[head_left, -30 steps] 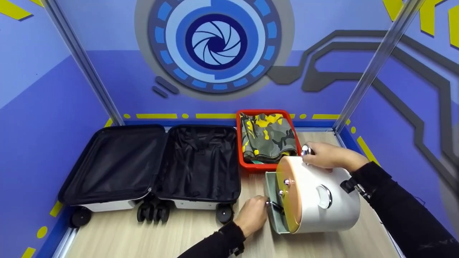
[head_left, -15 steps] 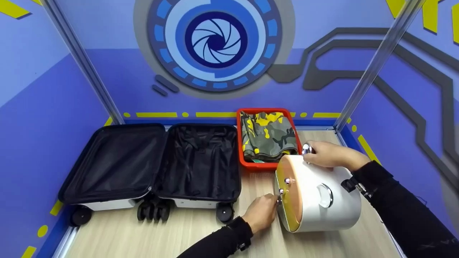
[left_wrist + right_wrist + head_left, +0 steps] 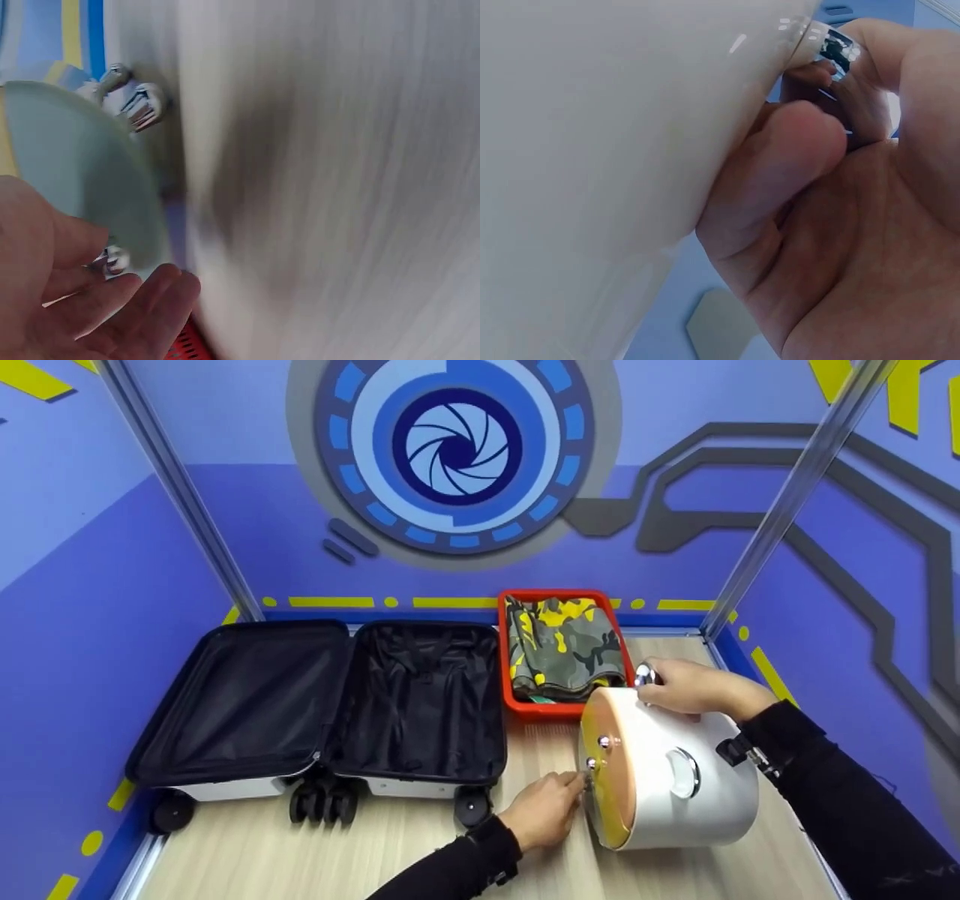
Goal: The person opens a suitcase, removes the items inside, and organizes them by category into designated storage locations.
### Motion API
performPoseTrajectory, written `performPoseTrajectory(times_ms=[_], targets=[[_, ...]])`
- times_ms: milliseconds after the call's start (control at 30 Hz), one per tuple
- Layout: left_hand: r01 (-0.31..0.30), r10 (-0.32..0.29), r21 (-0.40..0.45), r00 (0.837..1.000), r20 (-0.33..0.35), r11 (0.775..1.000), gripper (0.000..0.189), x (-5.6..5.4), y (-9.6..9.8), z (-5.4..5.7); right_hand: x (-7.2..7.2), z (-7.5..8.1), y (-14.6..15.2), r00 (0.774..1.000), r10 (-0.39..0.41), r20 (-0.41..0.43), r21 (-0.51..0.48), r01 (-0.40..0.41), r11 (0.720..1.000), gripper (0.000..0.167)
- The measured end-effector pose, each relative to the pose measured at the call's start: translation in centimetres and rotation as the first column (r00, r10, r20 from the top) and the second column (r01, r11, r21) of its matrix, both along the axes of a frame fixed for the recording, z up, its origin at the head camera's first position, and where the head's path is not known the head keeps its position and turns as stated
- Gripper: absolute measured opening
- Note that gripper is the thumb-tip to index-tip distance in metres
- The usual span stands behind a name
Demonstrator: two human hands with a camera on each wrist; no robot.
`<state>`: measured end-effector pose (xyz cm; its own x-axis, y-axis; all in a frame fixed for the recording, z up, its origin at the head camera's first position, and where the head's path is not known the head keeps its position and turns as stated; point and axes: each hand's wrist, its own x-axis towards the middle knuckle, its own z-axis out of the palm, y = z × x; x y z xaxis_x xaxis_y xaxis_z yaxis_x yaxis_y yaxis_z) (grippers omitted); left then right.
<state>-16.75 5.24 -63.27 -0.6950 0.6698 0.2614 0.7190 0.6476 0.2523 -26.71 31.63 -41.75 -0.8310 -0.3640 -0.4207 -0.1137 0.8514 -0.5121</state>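
Observation:
A white rounded storage box (image 3: 694, 780) with an orange-yellow front (image 3: 615, 780) and chrome knobs stands at the right of the floor in the head view. My right hand (image 3: 686, 686) grips the chrome handle (image 3: 838, 49) on its top, fingers curled. At the box's left-facing front is a pale green drawer front (image 3: 90, 165), pushed in. My left hand (image 3: 544, 810) is at this drawer, fingers fairly straight and loose around its small chrome knob (image 3: 116, 259). Whether the left fingers touch the knob is hard to tell.
An open suitcase (image 3: 427, 705) with a black lining lies at the left, wheels toward me. Behind the box, a red basket (image 3: 544, 709) holds folded camouflage cloth (image 3: 570, 652). Blue printed walls (image 3: 405, 577) enclose the wood-patterned surface (image 3: 420, 855).
The pale green drawer has slid right into the box, with the left hand moving right along with it. The left fingers have then loosened at the knob. The right hand keeps its hold.

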Motion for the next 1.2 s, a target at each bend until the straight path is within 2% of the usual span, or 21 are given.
performPoseTrajectory(times_ms=[100,200,300,367,433,600,733,767,833,967,1033,1200], targets=[[-0.016,0.021,0.062,0.997,-0.072,0.998,0.038,0.3,-0.8,1.1,0.0,-0.1,0.1,1.0,0.003,-0.006,0.003,-0.003,1.0,0.027],[-0.049,0.071,0.145,0.985,-0.154,0.988,0.036,0.2,-2.4,2.6,0.0,-0.1,0.2,1.0,0.003,-0.019,0.009,-0.003,1.0,0.026],[-0.114,0.159,0.219,0.966,-0.204,0.969,0.028,-0.3,-5.1,3.7,0.0,0.0,0.1,1.0,0.002,-0.029,0.011,-0.002,1.0,0.024],[-0.174,0.23,0.255,0.95,-0.211,0.951,0.025,-0.9,-7.3,4.1,-0.1,-0.1,0.0,1.0,0.004,-0.03,0.007,-0.004,1.0,0.023],[-0.231,0.293,0.273,0.932,-0.215,0.934,0.021,-1.3,-9.7,4.0,0.0,-0.1,0.0,0.999,0.011,-0.03,0.008,-0.01,1.0,0.024],[-0.331,0.398,0.29,0.891,-0.218,0.898,0.015,-1.5,-15.2,2.5,0.1,0.0,-0.1,0.999,0.02,-0.032,0.009,-0.02,1.0,0.025],[-0.416,0.465,0.233,0.856,-0.228,0.879,0.029,-0.9,-18.0,1.3,0.1,0.2,0.1,0.999,0.017,-0.029,0.0,-0.017,1.0,0.027],[-0.426,0.466,0.203,0.853,-0.234,0.882,0.036,-0.7,-18.4,1.0,0.1,0.2,0.1,1.0,0.016,-0.027,-0.002,-0.016,1.0,0.027],[-0.431,0.452,0.137,0.86,-0.237,0.892,0.048,-0.4,-19.0,0.5,0.1,0.3,0.1,0.999,0.017,-0.027,-0.002,-0.017,1.0,0.027],[-0.385,0.38,0.032,0.887,-0.262,0.922,0.057,-0.3,-19.8,0.0,0.1,0.3,0.1,0.999,0.023,-0.035,0.007,-0.022,1.0,0.029],[-0.367,0.356,0.012,0.894,-0.272,0.93,0.055,-0.3,-20.1,-0.2,0.1,0.3,0.0,0.999,0.02,-0.038,0.016,-0.019,1.0,0.031],[-0.342,0.335,0.033,0.89,-0.309,0.939,0.044,-0.5,-20.4,-0.5,0.4,0.6,-0.2,0.999,0.004,-0.052,0.046,-0.001,0.999,0.04]])
